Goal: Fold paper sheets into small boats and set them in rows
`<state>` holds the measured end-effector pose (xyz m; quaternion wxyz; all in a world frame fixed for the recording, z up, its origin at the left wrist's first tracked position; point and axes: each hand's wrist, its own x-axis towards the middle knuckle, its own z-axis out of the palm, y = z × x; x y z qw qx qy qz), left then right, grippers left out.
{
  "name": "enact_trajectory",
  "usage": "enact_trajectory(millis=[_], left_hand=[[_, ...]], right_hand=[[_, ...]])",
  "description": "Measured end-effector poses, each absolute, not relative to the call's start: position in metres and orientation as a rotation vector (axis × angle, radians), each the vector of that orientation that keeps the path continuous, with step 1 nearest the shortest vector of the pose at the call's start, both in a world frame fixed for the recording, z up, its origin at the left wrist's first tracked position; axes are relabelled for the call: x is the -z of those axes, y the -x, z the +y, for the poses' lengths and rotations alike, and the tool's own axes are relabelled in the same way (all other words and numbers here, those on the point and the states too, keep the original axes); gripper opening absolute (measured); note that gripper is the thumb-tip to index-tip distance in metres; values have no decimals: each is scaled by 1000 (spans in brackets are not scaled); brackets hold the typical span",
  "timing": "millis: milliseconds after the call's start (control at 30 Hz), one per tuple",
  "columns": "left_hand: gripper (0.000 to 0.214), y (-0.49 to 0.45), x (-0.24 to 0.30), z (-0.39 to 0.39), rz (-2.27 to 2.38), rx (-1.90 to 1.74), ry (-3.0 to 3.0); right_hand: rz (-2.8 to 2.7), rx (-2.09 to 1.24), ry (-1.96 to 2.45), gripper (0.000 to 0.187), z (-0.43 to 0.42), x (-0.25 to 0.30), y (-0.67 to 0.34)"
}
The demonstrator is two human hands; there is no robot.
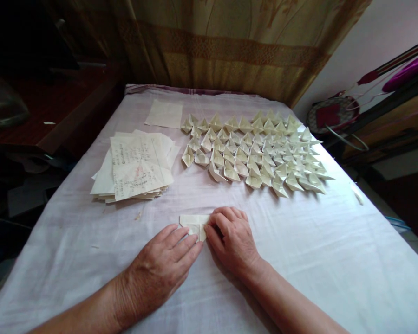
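A small folded piece of cream paper (192, 223) lies on the white cloth near the front middle. My left hand (160, 269) rests flat beside it, fingers stretched out with their tips pressing on the paper's lower edge. My right hand (231, 239) has its fingers curled and pinched on the paper's right end. Most of the paper's right part is hidden under these fingers.
A stack of written paper sheets (137, 167) lies at the left. One blank sheet (164, 114) sits behind it. Several folded paper boats (257, 150) fill the back right. The white-covered table (334, 260) has dark furniture (48, 106) left and a curtain (230, 46) behind.
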<state>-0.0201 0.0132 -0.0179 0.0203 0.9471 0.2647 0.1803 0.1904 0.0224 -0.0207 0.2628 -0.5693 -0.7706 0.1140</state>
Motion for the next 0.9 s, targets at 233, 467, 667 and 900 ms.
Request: enact_trajectory(millis=[233, 467, 667, 900], left_hand=[[35, 21, 19, 17, 806, -592, -2832], [36, 21, 15, 19, 805, -545, -2844], [37, 20, 16, 21, 770, -488, -2881], [37, 19, 17, 20, 803, -471, -2853]], right_hand=[[-2072, -363, 1538, 10, 22, 19, -191], [-2055, -369, 1541, 11, 22, 18, -189], [-2043, -402, 1531, 5, 22, 18, -193], [-2017, -475, 1472, 12, 19, 18, -197]])
